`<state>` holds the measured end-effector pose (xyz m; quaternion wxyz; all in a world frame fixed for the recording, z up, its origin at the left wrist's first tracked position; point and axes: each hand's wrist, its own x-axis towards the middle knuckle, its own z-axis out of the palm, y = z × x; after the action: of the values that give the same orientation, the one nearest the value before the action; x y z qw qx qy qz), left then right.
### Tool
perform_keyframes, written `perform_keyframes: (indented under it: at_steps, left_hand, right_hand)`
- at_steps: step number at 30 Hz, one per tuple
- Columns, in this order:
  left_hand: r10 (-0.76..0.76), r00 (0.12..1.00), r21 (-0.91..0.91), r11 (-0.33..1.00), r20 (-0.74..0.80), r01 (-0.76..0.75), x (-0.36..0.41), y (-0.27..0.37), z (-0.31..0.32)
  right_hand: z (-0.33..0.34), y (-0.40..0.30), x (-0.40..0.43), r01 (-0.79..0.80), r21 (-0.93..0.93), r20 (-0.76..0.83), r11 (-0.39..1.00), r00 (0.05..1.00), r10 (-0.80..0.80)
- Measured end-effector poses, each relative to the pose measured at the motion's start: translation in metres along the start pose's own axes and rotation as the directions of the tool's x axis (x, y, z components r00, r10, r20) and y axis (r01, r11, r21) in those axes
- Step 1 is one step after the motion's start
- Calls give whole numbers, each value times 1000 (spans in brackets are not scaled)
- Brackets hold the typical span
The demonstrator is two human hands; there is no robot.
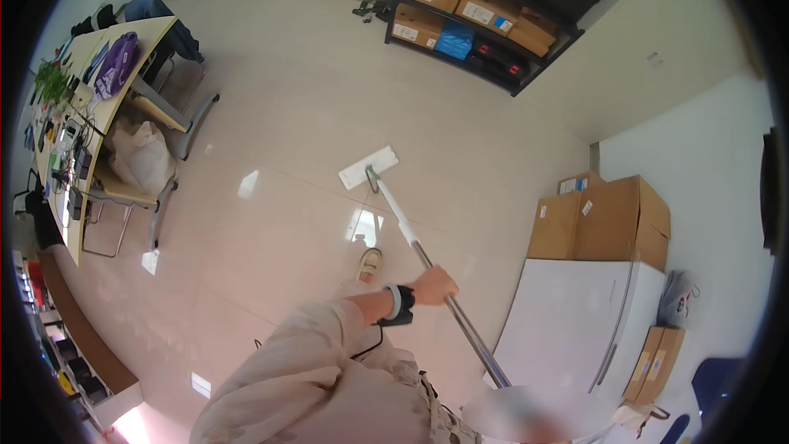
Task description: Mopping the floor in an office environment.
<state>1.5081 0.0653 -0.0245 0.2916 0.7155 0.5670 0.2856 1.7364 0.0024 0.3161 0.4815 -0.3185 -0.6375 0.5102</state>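
My left hand (434,285), with a grey band and a black strapped device at the wrist, is closed around the metal pole of a flat mop (397,214). The mop's white rectangular head (368,167) lies on the glossy tiled floor, ahead of my shoe (370,262). From the head, the pole slants down to the lower right, where its upper end passes into a blurred pale oval. A skin-coloured blur inside that oval seems to be my right hand (545,430); its fingers and grip cannot be made out.
At the left stand a cluttered desk (138,52) and chairs, one holding a pale bag (145,157). A black shelf (456,12) with boxes stands at the back. On the right, cardboard boxes (607,216) rest on a white fridge-like cabinet (561,320). A lower-left shelf (117,404) holds items.
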Motion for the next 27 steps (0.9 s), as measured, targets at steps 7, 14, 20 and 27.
perform_keyframes:
  at_steps: [7,14,20,27]
  left_hand:
    - [170,954,-170,977,245,-131,-57,136,58]
    - [195,941,-152,976,275,-158,-88,152,41]
    - [106,987,-101,990,119,-94,-128,35,23]
    - [-16,928,-152,985,371,78,-119,71,1]
  right_hand:
    - [-63,-87,-109,102,-26,-75,994,992,-104]
    - [-78,-84,-135,320,136,-10,938,947,-322]
    - [-15,-21,-107,31,197,-10,980,1000,-29]
    - [-14,-35,-129,52,151,-86,987,996,-40]
